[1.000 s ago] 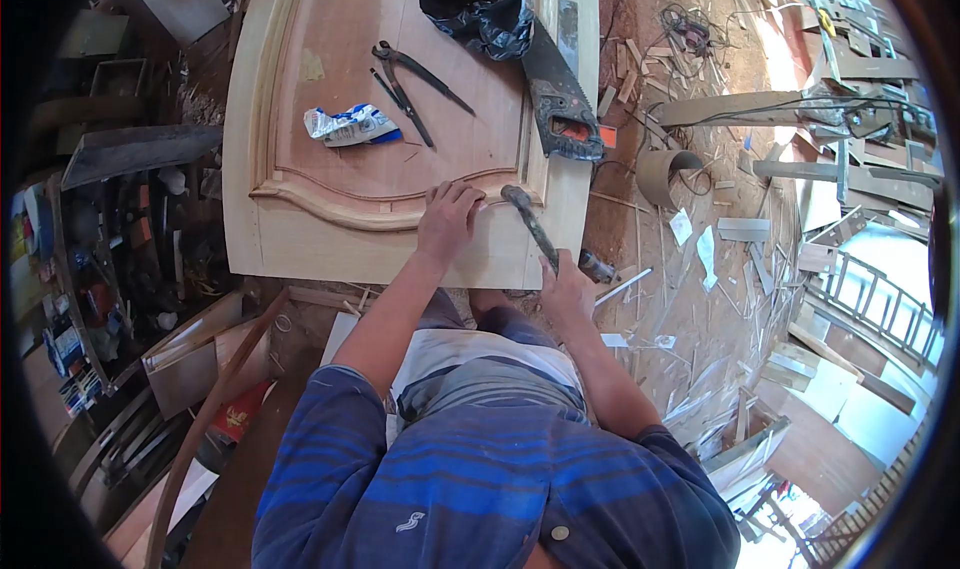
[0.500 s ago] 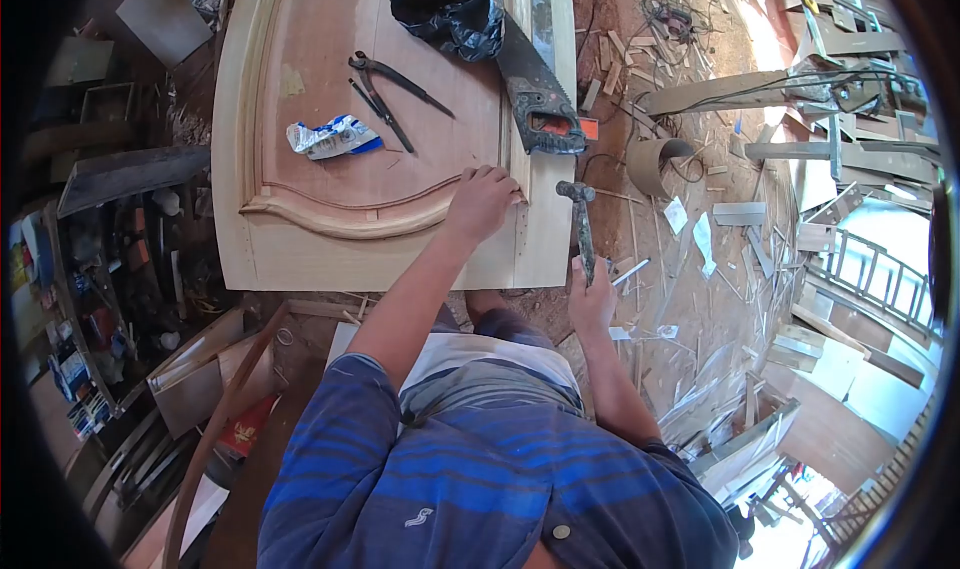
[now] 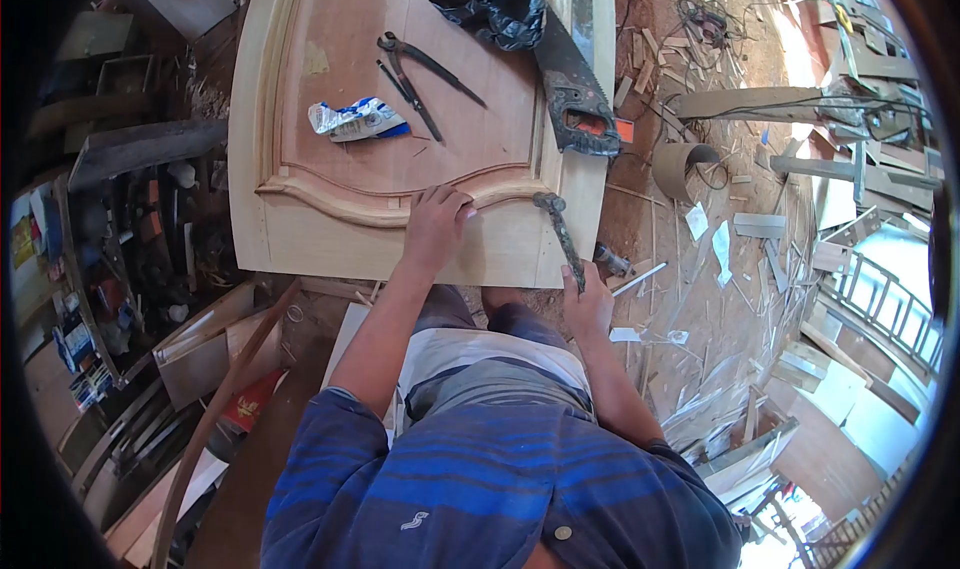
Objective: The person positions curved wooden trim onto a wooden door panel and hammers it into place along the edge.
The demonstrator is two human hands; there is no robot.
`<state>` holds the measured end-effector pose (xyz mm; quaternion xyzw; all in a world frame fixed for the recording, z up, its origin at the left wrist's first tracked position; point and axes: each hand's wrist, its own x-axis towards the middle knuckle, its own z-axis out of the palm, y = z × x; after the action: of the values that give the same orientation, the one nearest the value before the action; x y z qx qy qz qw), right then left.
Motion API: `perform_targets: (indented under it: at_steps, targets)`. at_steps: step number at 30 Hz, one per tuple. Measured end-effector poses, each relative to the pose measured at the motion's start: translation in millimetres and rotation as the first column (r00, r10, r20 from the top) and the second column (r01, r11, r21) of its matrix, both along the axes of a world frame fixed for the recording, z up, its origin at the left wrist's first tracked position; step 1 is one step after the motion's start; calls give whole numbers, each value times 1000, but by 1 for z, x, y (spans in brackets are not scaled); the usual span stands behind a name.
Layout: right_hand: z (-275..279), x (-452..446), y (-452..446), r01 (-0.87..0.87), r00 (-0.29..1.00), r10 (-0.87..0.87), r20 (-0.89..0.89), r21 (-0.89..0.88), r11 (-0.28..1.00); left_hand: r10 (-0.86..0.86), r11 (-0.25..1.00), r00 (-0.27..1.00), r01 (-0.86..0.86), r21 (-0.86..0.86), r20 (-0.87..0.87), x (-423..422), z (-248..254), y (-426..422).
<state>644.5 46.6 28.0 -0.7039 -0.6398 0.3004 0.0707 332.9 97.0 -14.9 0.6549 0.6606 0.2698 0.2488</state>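
Observation:
A pale wooden door panel [image 3: 340,254] with curved moulding [image 3: 330,201] lies in front of me. My left hand [image 3: 436,227] rests at the moulding, fingers bent together; something small and pale shows at its fingertips, too small to name. My right hand [image 3: 588,299] is wrapped round the handle of a hammer [image 3: 563,237], whose head is over the panel's lower right corner. On the panel lie pincers [image 3: 430,66], a dark pencil-like tool [image 3: 410,101], a crumpled blue and white packet [image 3: 358,121], a handsaw [image 3: 578,104] and a black plastic bag [image 3: 487,7].
Wood scraps and paper bits [image 3: 722,254] litter the dirt floor on the right, near a curved brown piece [image 3: 682,171] and a wooden beam [image 3: 750,104]. A cluttered shelf [image 3: 75,279] stands at the left. A dark cylindrical object [image 3: 612,260] lies beside my right hand.
Since the last frame, my left hand has moved left along the moulding from the panel's right corner. The hammer has come from beyond the right edge back over the panel. The view has shifted slightly.

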Motion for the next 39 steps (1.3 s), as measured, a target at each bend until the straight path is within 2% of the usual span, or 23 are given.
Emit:
perform_targets:
  at_steps: [3,9,12,15,18,22,39]
  targets:
    - [5,-16,11,-39,999,39,-9,16,999,9,999,1000,-8,46,-19,3,-6,-3]
    - [-3,-22,17,-125,988,125,88,-4,992,7,996,998,-2,88,-58,6,-8,-4]
    - [-6,-25,18,-121,975,134,178,-86,989,18,996,999,-15,82,-40,7,-9,-6]
    - [12,-31,25,-84,987,98,125,-118,990,29,998,999,-30,56,14,-2,-6,-8]
    - [6,-25,16,-56,997,54,62,40,998,29,998,1000,-29,47,8,-24,1,-20]
    - [3,-23,13,-13,998,11,60,41,999,7,1000,1000,-7,20,-16,-34,3,-26]
    - [4,-53,15,-41,995,41,88,-8,999,25,999,999,-25,33,21,-34,-2,-20]
